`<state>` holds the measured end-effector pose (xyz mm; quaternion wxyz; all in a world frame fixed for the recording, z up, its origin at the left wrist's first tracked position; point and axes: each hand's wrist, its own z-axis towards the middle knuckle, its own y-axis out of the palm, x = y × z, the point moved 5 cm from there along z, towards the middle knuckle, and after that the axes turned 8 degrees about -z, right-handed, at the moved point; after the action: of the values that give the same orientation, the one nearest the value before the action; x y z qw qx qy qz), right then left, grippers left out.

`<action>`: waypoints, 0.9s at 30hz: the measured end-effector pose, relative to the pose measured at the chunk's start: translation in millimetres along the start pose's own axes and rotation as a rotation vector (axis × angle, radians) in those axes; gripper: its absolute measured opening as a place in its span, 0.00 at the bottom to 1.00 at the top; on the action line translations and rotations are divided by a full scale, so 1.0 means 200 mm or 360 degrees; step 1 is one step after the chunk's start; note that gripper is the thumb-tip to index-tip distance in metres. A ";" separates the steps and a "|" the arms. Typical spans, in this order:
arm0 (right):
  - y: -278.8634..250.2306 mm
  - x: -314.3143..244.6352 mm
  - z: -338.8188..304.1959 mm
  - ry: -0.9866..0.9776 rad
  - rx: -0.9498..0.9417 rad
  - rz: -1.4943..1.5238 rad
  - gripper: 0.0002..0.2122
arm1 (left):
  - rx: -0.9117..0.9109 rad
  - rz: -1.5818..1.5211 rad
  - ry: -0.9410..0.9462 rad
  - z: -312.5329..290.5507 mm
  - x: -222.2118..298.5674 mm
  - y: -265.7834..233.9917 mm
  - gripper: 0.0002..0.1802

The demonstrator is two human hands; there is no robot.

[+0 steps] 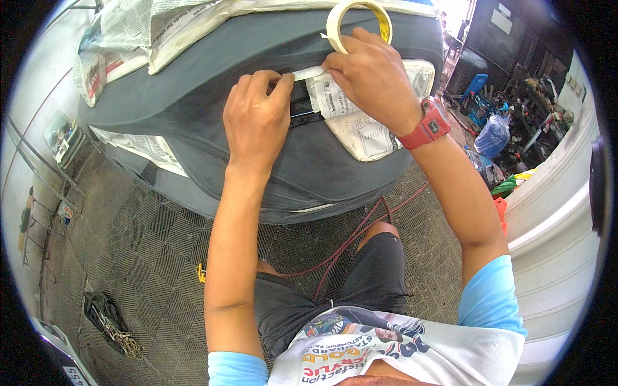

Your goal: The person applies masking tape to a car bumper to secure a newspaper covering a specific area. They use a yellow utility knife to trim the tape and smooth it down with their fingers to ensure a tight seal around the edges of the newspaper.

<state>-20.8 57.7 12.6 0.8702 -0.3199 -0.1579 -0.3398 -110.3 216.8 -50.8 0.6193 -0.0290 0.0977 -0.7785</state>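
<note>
A short strip of white masking tape (308, 73) spans the gap between my two hands, along the upper edge of a recess in a dark grey car bumper (193, 96). My left hand (256, 119) pinches the strip's left end between thumb and fingers. At its right end the thumb and fingertips of my right hand (373, 83) are closed on the tape. The cream tape roll (336, 29) stands up behind those right fingers, held against them. Below the strip, newspaper (367, 132) covers the right part of the recess; a narrow dark slot (300, 100) shows to its left.
More newspaper (174, 38) covers the car above the bumper, and some (145, 151) its left side. A red hose (335, 257) crosses the dark floor mat by my knees. A black bag (106, 321) lies lower left. Cluttered tools and a blue plastic bag (492, 136) fill the right.
</note>
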 end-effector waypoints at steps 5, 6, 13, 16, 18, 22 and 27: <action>-0.02 -0.03 0.03 -0.0053 -0.0067 -0.0074 0.04 | -0.0038 -0.0006 -0.0040 -0.01 0.00 0.00 0.12; -0.02 -0.03 0.03 -0.0056 -0.0076 -0.0080 0.04 | -0.0048 -0.0011 -0.0050 -0.01 0.00 0.00 0.12; 0.00 -0.03 0.04 -0.0052 -0.0126 -0.0086 0.04 | -0.0112 -0.0057 -0.0151 -0.03 0.01 0.02 0.14; -0.01 -0.04 0.04 -0.0051 -0.0125 -0.0081 0.04 | -0.0120 -0.0052 -0.0155 -0.03 0.03 0.02 0.15; 0.00 -0.03 0.03 -0.0041 -0.0138 -0.0091 0.04 | -0.0126 -0.0058 -0.0158 -0.04 0.04 0.03 0.15; 0.01 -0.02 0.03 -0.0020 -0.0166 -0.0104 0.04 | -0.0129 -0.0051 -0.0179 -0.04 0.05 0.04 0.14; 0.01 -0.03 0.03 -0.0025 -0.0144 -0.0095 0.03 | -0.0099 -0.0033 -0.0175 -0.04 0.05 0.04 0.14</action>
<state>-23.8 65.0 13.9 0.8430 -0.3568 -0.1587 -0.3698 -106.5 205.9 -60.1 0.6143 -0.0920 0.0874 -0.7788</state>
